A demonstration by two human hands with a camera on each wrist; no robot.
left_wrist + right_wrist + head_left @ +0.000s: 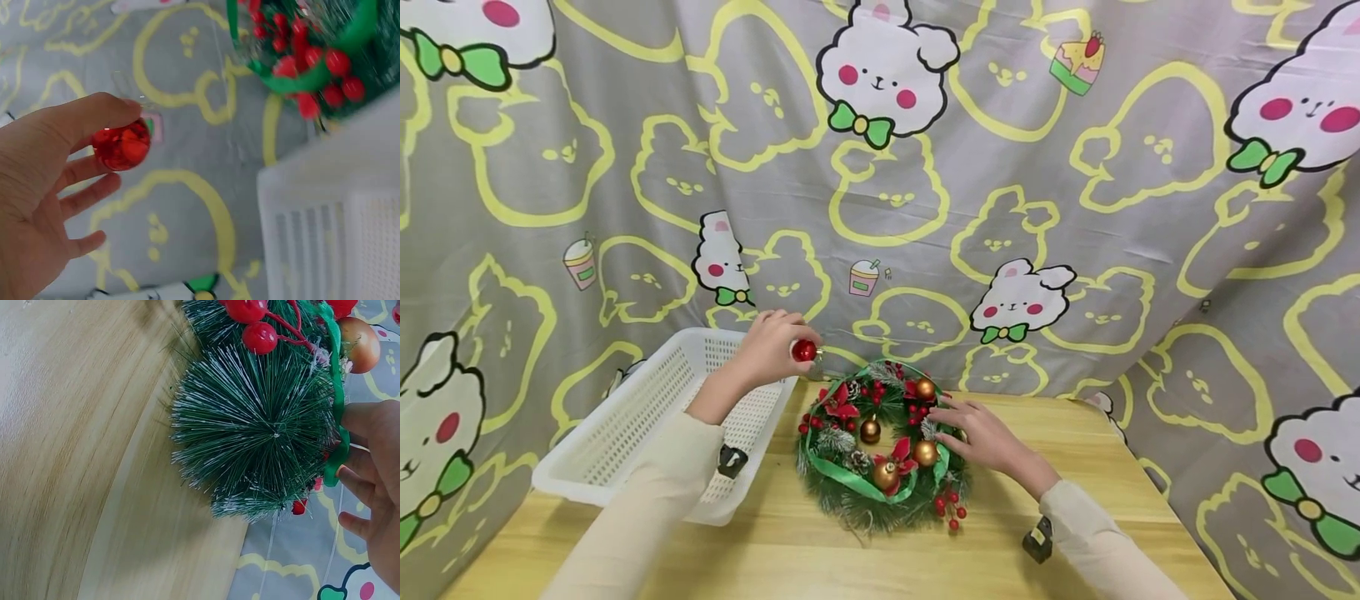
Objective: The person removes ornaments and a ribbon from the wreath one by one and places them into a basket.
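In the head view, my left hand [771, 343] is raised near the basket's far right corner. It pinches a shiny red Christmas ball [805, 350], and the left wrist view shows the ball [128, 147] between thumb and fingers with the other fingers spread. A green Christmas wreath [880, 512] lies on the table, dressed with gold balls [886, 475], red berries [951, 507], pine cones and a green ribbon [842, 477]. My right hand [981, 435] rests on the wreath's right side, fingers extended; its fingertips meet the ribbon [337, 394] in the right wrist view.
A white plastic basket [572, 492] with slotted walls stands left of the wreath, under my left forearm. Behind the wooden table [820, 571] hangs a grey curtain [895, 208] printed with rabbits, close to its back edge. Black wrist devices [1037, 540] sit at both sleeves.
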